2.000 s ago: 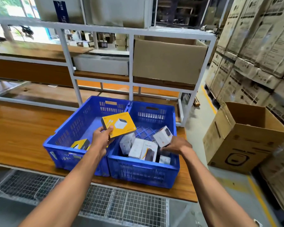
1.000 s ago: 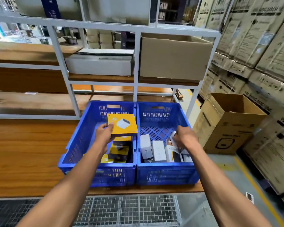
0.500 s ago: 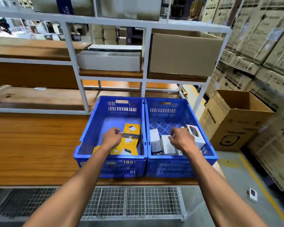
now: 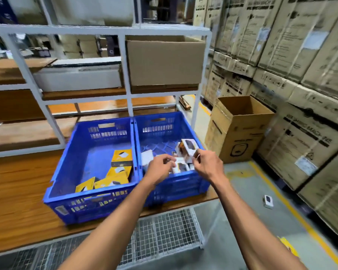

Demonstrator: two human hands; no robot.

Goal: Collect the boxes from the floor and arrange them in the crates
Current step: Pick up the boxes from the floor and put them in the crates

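Two blue crates stand side by side on a wooden shelf. The left crate (image 4: 66, 172) holds several yellow boxes (image 4: 122, 157). The right crate (image 4: 185, 184) holds several white boxes (image 4: 147, 157). My right hand (image 4: 206, 164) pinches a tilted white box (image 4: 188, 146) by its lower edge, above the right crate. My left hand (image 4: 160, 167) hovers over the same crate with its fingers curled down at the white boxes; blur hides whether it grips one. One small white box (image 4: 268, 201) lies on the floor to the right.
An open cardboard carton (image 4: 240, 131) stands on the floor right of the crates. Stacked cartons (image 4: 300, 75) wall off the right side. A white metal rack (image 4: 125, 98) with a carton rises behind the crates. A wire mesh shelf (image 4: 164, 230) lies below.
My left hand has left the yellow boxes in the left crate and moved across to the right crate. My right hand has lifted its white box slightly. The view has swung right.
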